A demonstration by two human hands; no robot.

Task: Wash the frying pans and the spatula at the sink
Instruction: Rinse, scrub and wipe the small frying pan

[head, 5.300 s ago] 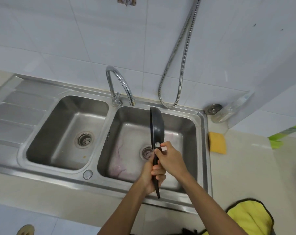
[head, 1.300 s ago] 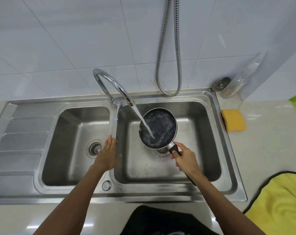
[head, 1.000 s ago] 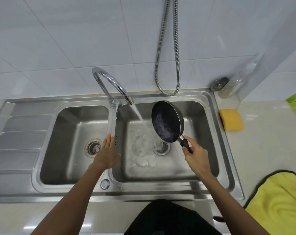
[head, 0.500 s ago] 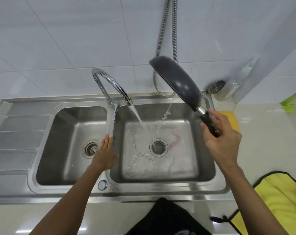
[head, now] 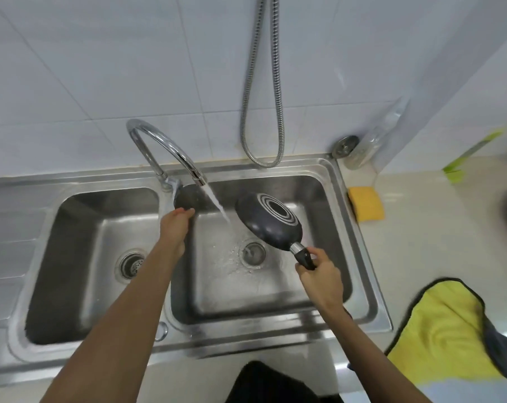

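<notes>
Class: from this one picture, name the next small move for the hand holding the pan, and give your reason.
Probably the right hand should shift the pan a little left, into the stream of water. The pan is turned underside up over the right basin, and the running water falls just beside it without touching.

We are holding the frying pan (head: pixel 269 221) bottom-up over the right basin (head: pixel 330 199), our right hand (head: pixel 319 274) gripping its handle at five o'clock. Water (head: pixel 217 203) is running from the faucet (head: pixel 165 146). Our left hand (head: pixel 175 225) is reaching toward the faucet lever at ten o'clock of the pan.
</notes>
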